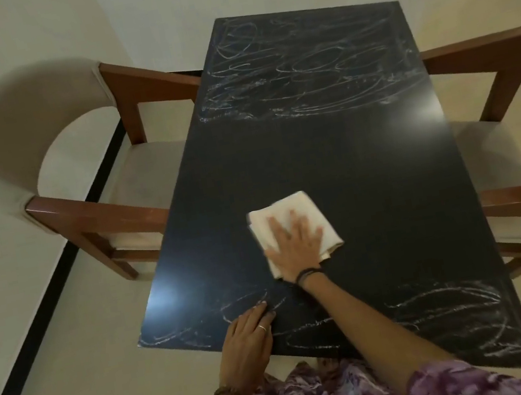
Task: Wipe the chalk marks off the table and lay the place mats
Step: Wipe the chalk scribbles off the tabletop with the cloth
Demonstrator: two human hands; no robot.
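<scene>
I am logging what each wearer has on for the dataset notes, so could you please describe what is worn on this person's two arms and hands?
The left hand has a thin ring on one of its fingers and a dark beaded bracelet at the wrist. The right hand has dark thin bands round its wrist. Both forearms are bare; a purple and white patterned sleeve begins near the right elbow.
</scene>
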